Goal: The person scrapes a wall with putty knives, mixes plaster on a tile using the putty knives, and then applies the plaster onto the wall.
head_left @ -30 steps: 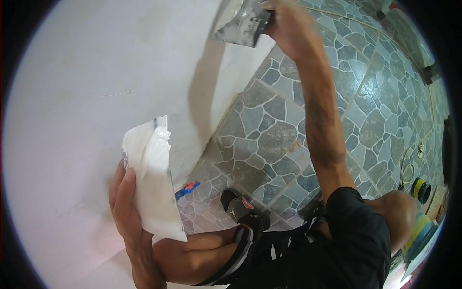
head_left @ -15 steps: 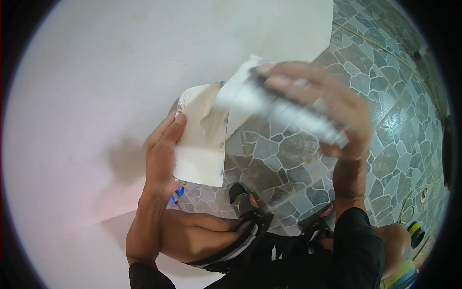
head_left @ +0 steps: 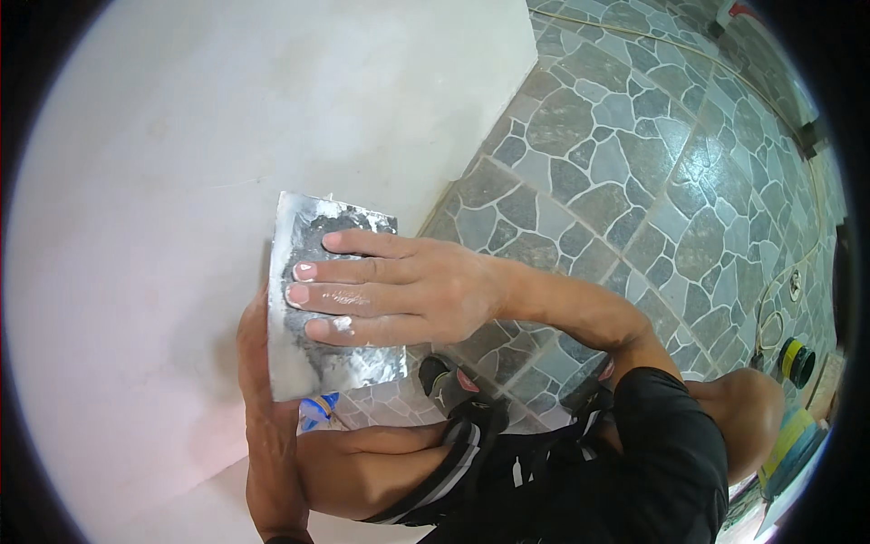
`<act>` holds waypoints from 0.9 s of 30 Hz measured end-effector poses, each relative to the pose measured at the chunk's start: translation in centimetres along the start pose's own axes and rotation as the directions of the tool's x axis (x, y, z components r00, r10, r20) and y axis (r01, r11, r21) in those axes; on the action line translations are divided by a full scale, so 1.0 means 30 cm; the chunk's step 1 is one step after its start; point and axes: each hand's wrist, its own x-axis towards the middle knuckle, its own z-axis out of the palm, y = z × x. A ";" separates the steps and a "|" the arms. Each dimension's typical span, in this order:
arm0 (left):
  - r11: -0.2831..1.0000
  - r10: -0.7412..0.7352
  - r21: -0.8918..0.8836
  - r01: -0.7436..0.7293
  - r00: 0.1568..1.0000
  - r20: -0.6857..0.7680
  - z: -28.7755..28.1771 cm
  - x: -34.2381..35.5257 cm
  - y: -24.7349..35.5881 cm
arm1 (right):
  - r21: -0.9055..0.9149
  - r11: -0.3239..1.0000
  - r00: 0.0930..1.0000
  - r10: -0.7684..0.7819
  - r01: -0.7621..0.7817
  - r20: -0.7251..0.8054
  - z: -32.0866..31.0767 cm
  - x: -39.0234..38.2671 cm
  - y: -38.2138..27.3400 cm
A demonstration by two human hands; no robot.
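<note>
My right hand (head_left: 412, 290) lies with its fingers stretched over the back of a wide, flat putty blade (head_left: 292, 358), gripping it; the thumb is out of sight. White paste smears the grey blade and dots several fingertips. Behind this blade, my left hand (head_left: 256, 344) shows only its outer edge and wrist. Its fingers and the second putty blade that it holds are covered by the front one. Both hands are just off the pale wall, on the left side of the picture. Whether the two blades touch cannot be told.
A smooth pale wall (head_left: 163, 181) fills the left, beside a stone-patterned tile floor (head_left: 580, 127). A thin hose (head_left: 625, 34) crosses the far floor. A blue object (head_left: 317, 410) lies under my left wrist. Black-and-yellow containers (head_left: 797, 363) stand at the right, near my knee.
My right hand has swung left and down with its blade, which now covers the left hand's paste-coated blade. My left hand has shifted slightly left and down. The view has turned somewhat.
</note>
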 end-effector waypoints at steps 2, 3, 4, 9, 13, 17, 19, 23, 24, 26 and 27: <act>0.987 -0.081 -0.141 0.074 0.996 -0.043 0.029 0.013 0.014 | 0.006 1.000 1.000 0.003 -0.003 0.011 -0.007 -0.026 0.013; 0.966 -0.140 -0.234 0.111 0.984 -0.111 0.039 0.016 0.017 | 0.015 1.000 0.999 0.013 -0.013 0.049 -0.015 -0.041 0.019; 0.966 -0.140 -0.233 0.112 0.984 -0.107 0.036 0.019 0.017 | 0.023 0.999 0.996 0.023 -0.025 0.087 -0.025 -0.055 0.027; 0.946 -0.065 -0.306 0.105 0.988 0.139 -0.140 0.002 0.004 | -0.079 0.992 0.951 0.114 -0.095 0.289 -0.076 -0.118 0.093; 0.999 -0.013 -0.040 0.007 0.986 -0.165 0.005 -0.003 0.036 | -0.092 0.971 0.929 0.236 -0.219 0.284 -0.162 -0.125 0.112; 0.999 -0.040 0.030 0.045 0.988 -0.152 0.020 0.013 0.056 | -0.125 0.957 0.946 0.281 -0.262 0.164 -0.282 -0.010 0.047; 0.999 -0.017 0.028 0.021 0.993 -0.116 0.017 0.017 0.046 | -0.143 0.968 0.952 0.231 -0.205 0.201 -0.284 0.030 0.021; 0.999 -0.011 -0.044 0.006 0.993 -0.116 0.017 0.018 0.039 | -0.209 0.976 0.956 0.115 -0.059 0.269 -0.252 0.079 -0.016; 0.999 -0.008 -0.042 0.003 0.995 -0.098 0.018 0.018 0.037 | -0.210 0.976 0.955 0.108 -0.050 0.276 -0.238 0.081 -0.021; 0.999 -0.004 -0.042 0.001 0.997 -0.081 0.018 0.018 0.034 | -0.213 0.976 0.951 0.097 -0.034 0.293 -0.213 0.084 -0.031; 1.000 0.010 -0.016 -0.011 0.996 -0.084 0.018 0.020 0.031 | -0.216 0.976 0.945 0.098 -0.029 0.313 -0.207 0.086 -0.033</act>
